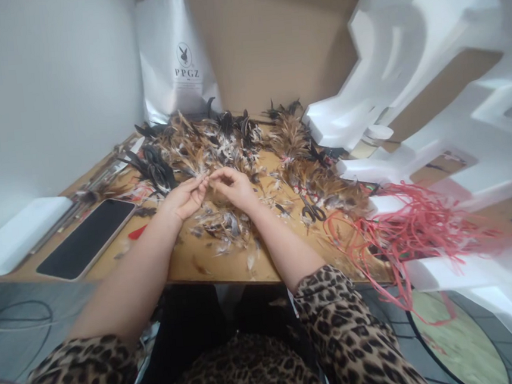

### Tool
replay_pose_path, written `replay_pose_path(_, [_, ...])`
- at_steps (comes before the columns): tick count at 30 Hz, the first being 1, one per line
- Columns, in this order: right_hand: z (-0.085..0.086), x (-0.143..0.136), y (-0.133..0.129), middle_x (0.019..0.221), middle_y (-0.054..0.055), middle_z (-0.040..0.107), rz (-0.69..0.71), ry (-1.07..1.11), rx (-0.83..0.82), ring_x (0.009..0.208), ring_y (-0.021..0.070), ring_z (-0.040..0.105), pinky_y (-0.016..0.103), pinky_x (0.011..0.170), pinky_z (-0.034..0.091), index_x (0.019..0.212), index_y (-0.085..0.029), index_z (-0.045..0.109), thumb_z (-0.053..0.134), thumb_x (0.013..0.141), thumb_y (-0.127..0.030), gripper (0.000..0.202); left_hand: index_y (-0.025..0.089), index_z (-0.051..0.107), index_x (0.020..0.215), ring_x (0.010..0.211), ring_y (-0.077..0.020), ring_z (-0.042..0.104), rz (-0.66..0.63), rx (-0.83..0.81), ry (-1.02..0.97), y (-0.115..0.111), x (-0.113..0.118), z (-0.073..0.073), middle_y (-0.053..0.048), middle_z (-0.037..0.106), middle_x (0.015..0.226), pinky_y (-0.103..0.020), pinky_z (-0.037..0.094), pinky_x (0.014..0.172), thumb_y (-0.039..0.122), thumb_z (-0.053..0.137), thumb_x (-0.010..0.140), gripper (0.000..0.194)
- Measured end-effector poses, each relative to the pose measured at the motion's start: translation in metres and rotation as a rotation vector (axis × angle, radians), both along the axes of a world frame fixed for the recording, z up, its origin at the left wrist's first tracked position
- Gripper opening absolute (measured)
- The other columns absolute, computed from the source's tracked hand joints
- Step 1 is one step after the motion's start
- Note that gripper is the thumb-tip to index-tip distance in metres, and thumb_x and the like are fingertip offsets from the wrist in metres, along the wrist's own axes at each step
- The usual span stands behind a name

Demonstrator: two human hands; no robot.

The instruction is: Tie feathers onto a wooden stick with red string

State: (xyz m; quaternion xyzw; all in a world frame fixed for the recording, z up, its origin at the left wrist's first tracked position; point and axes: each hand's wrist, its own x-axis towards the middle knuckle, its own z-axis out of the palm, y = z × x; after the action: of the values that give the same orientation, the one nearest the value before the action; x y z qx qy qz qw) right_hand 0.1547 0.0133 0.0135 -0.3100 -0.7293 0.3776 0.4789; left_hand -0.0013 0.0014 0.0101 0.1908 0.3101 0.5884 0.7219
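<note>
Over the middle of the wooden table (191, 266), my left hand (189, 198) and my right hand (233, 188) meet at the fingertips. Thumb and forefinger are pinched together on each. Whatever lies between them is too small and blurred to make out against the feathers behind. Just beyond is a heap of brown and white feathers (183, 135). A bunch of black feathers (155, 168) lies beside my left hand. Loose feather scraps (225, 227) are scattered below my wrists. Black-handled scissors (314, 209) rest to the right of my right forearm.
A phone (87, 239) and a white box-like object (22, 233) lie at left. Brown feather bundles (322, 183) line the right side, near tangled red strips (420, 219). A silvery-white bag (177, 61) stands at the back. White foam pieces (363, 81) rise at right.
</note>
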Motion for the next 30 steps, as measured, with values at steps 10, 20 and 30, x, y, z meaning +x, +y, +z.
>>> replay_pose_path(10, [-0.002, -0.002, 0.006, 0.073, 0.0, 0.063, -0.089, 0.126, -0.198, 0.07, 0.0108, 0.055, 0.024, 0.074, 0.045, 0.073, -0.016, 0.059, 0.063, 0.071, -0.035, 0.02, 0.005, 0.067, 0.075, 0.054, -0.0069, 0.063, -0.022, 0.05, 0.162, -0.002, 0.003, -0.001, -0.009, 0.067, 0.069, -0.009, 0.051, 0.049, 0.0, 0.057, 0.081, 0.012])
replay_pose_path(20, [-0.003, -0.003, 0.005, 0.068, -0.002, 0.059, -0.142, 0.173, -0.269, 0.064, 0.0089, 0.051, 0.023, 0.069, 0.043, 0.071, -0.015, 0.058, 0.062, 0.068, -0.034, 0.02, 0.002, 0.067, 0.071, 0.05, -0.008, 0.062, -0.085, 0.109, 0.325, -0.003, 0.006, -0.005, -0.012, 0.069, 0.068, -0.012, 0.048, 0.046, 0.005, 0.064, 0.078, 0.008])
replay_pose_path(30, [-0.008, -0.006, 0.007, 0.068, -0.002, 0.058, -0.181, 0.099, -0.243, 0.066, 0.0096, 0.052, 0.024, 0.071, 0.044, 0.07, -0.016, 0.057, 0.059, 0.068, -0.03, 0.015, 0.006, 0.066, 0.062, 0.049, -0.0075, 0.059, -0.07, 0.149, 0.453, -0.005, 0.01, -0.008, -0.01, 0.066, 0.061, -0.014, 0.047, 0.048, 0.011, 0.074, 0.07, 0.012])
